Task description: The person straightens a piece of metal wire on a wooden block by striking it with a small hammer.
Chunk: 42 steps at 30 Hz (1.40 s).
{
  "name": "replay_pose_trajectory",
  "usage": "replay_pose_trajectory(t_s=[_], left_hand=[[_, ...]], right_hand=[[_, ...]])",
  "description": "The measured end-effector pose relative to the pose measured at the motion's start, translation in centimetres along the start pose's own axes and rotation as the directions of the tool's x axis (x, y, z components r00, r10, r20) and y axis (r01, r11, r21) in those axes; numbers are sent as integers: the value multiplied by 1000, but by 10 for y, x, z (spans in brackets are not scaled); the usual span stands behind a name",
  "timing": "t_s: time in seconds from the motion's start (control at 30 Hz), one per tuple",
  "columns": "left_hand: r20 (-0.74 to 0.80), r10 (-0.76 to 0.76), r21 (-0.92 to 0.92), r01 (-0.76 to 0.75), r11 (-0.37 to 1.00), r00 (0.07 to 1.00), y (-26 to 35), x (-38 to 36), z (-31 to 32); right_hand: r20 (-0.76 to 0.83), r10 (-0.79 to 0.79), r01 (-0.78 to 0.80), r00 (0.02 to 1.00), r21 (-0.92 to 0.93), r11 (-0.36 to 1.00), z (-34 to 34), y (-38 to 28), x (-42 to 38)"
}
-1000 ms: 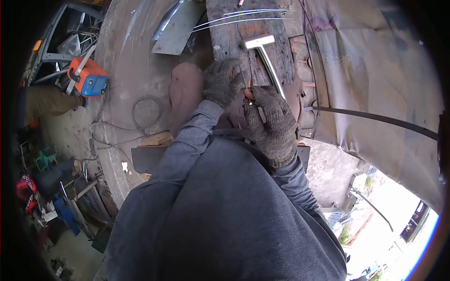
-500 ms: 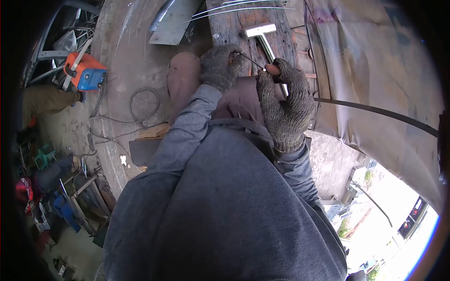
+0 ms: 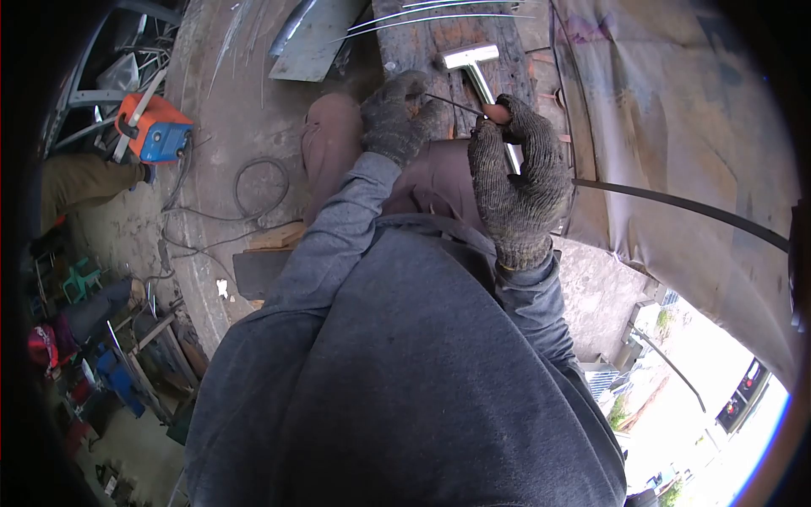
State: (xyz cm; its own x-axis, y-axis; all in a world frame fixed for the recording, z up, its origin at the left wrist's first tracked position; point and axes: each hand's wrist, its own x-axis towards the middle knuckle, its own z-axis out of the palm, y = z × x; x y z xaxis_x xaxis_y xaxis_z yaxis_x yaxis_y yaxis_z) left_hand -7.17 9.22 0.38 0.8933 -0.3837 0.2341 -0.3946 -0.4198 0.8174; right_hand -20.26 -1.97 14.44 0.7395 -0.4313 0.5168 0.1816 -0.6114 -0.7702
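My right hand (image 3: 522, 169), in a dark knitted glove with a bare thumb or fingertip showing, pinches the right end of a thin dark rod (image 3: 454, 103). The rod slants up and left toward my left hand (image 3: 395, 117), gloved too, whose thumb and forefinger are apart near its other end. Beneath the hands, a silver-headed hammer (image 3: 481, 76) lies on a worn wooden board (image 3: 414, 52), its handle partly hidden behind my right hand.
Thin light rods (image 3: 439, 17) cross the board's top, beside a metal sheet (image 3: 317, 42). An orange and blue machine (image 3: 160, 131) with a looped cable (image 3: 262, 190) stands left, near another person's leg (image 3: 84, 182). A dark strip (image 3: 684, 201) runs right over a large sheet (image 3: 676, 110).
The fingers of my left hand have spread from the rod's end. My right hand has shifted slightly right with the rod.
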Motion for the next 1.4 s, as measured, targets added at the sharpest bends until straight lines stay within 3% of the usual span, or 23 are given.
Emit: replay_pose_trajectory(t_s=[0.1,0.17,0.3,0.43,0.5,1.2,1.4], left_hand=[[-22,-83,-107,80,991,996,-2,0,5],[-33,-66,-130,62,990,997,2,-2,4],[-53,-23,-255,9,967,998,-3,-2,8],[-45,-17,-247,5,969,999,-10,-2,9],[-40,37,-127,-42,991,999,-11,-1,7],[-97,23,-166,-39,985,995,-17,-1,13],[-95,50,-109,-60,992,994,-13,-2,10]], right_hand=[[30,-29,29,999,-15,999,1,0,-1],[24,-77,75,997,66,995,2,1,-2],[42,-50,49,998,35,998,-1,-1,-4],[55,-52,51,997,29,998,-3,-1,-4],[66,-58,57,996,12,998,-4,2,-5],[69,-78,80,995,-25,996,-3,6,-7],[60,70,-77,996,116,990,-3,-3,-7]])
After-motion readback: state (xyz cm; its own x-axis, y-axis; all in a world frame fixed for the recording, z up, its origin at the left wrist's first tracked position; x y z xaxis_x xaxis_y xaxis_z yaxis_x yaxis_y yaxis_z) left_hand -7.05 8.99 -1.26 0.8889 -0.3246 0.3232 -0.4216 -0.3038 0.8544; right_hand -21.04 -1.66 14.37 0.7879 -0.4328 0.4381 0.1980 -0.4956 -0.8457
